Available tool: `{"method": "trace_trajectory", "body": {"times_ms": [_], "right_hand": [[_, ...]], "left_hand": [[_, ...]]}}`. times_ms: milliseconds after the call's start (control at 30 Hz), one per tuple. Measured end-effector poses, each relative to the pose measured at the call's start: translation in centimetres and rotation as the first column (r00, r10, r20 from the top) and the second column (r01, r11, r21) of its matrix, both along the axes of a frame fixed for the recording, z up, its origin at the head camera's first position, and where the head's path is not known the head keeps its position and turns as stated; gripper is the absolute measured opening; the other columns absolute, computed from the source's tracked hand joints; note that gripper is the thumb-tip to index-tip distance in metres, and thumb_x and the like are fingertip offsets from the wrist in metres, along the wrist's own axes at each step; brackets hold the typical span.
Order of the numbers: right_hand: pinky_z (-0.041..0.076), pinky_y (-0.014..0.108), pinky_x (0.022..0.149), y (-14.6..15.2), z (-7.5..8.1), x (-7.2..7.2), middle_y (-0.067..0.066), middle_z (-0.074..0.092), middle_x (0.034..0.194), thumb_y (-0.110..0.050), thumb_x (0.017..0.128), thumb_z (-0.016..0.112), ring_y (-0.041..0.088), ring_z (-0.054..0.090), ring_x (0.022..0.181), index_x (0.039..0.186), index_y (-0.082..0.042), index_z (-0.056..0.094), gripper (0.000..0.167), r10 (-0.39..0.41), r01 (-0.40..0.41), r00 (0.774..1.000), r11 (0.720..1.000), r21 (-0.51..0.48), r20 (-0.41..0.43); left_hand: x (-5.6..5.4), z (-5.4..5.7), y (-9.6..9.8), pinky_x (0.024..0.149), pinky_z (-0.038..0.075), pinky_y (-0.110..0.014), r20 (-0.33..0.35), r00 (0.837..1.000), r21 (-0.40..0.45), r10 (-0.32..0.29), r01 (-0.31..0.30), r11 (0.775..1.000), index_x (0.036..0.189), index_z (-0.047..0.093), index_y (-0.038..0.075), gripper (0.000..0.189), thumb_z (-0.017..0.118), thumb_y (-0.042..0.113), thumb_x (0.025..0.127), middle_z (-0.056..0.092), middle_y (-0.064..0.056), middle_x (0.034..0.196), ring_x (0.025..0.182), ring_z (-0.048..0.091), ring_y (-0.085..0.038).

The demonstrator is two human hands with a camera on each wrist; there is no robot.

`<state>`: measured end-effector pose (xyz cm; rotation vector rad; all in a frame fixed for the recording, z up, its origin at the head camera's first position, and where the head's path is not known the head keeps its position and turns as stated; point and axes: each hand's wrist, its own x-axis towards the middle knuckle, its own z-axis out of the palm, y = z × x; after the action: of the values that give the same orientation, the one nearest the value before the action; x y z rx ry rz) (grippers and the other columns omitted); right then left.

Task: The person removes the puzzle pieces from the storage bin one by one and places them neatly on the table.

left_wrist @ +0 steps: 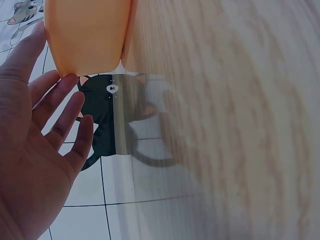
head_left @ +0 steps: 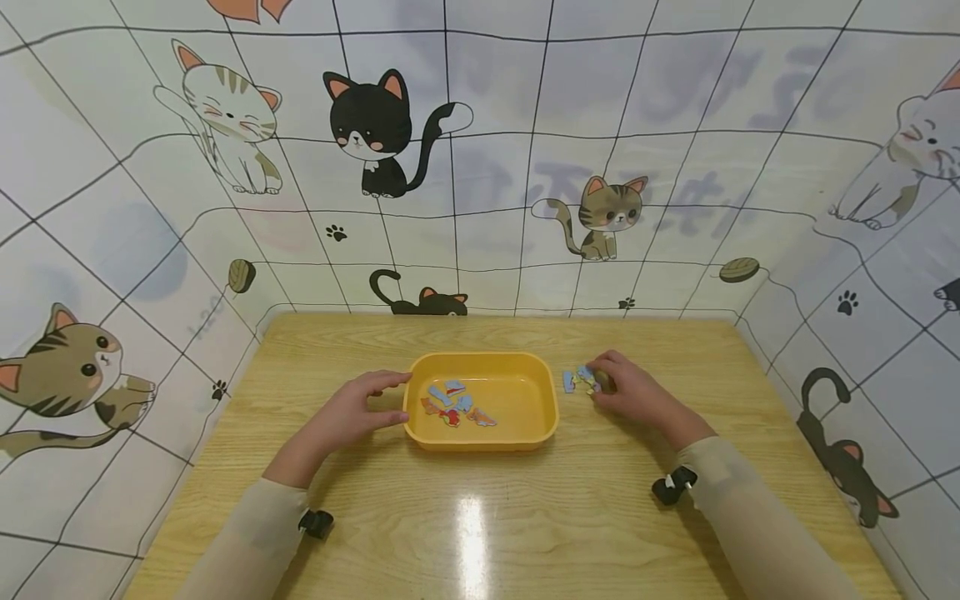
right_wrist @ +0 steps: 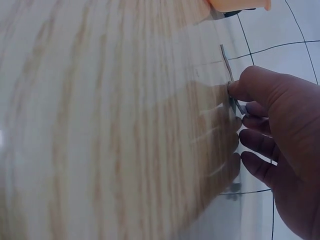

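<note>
Cutouts [head_left: 582, 380] just left of right hand [head_left: 632, 390], one pinched (beside yellow tray [head_left: 483, 445]), left hand [head_left: 363, 405] spread, touching tray's side

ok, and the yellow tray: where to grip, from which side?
Likely hold the tray at both short ends, one hand from each side: it sits flat, open side up, loose pieces inside, so opposed grips should limit tipping. Left hand touches one end.

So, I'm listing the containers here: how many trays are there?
1: the yellow tray on the wooden table, between the left hand and the right hand. No other tray shows.
</note>
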<state>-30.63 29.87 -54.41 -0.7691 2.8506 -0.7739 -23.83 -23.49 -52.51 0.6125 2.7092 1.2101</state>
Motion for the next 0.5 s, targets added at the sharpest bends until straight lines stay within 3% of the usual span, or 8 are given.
{"method": "trace_trajectory", "body": {"times_ms": [200, 500], "right_hand": [[0.052, 0.041, 0.084, 0.19, -0.26, -0.28, 0.011, 0.058, 0.131, -0.011, 0.097, 0.080, 0.023, 0.053, 0.100, 0.145, 0.003, 0.065, 0.052, -0.009, 0.011, 0.999, 0.999, -0.038, 0.049], [0.051, 0.040, 0.082, 0.35, -0.28, -0.31, 0.015, 0.058, 0.128, -0.014, 0.097, 0.082, 0.024, 0.054, 0.099, 0.144, 0.005, 0.063, 0.055, -0.020, 0.024, 0.998, 0.997, -0.076, 0.055]], "left_hand": [[0.04, 0.02, -0.02, 0.118, 0.050, -0.060, 0.002, 1.000, -0.003, 0.003, -0.003, 1.000, 0.157, 0.065, 0.017, 0.069, 0.090, 0.035, 0.096, 0.063, -0.004, 0.157, 0.147, 0.056, -0.033], [0.02, 0.10, 0.02, 0.118, 0.050, -0.060, 0.000, 1.000, 0.006, -0.001, 0.001, 1.000, 0.156, 0.065, 0.015, 0.068, 0.091, 0.032, 0.096, 0.064, -0.004, 0.157, 0.147, 0.056, -0.033]]}}
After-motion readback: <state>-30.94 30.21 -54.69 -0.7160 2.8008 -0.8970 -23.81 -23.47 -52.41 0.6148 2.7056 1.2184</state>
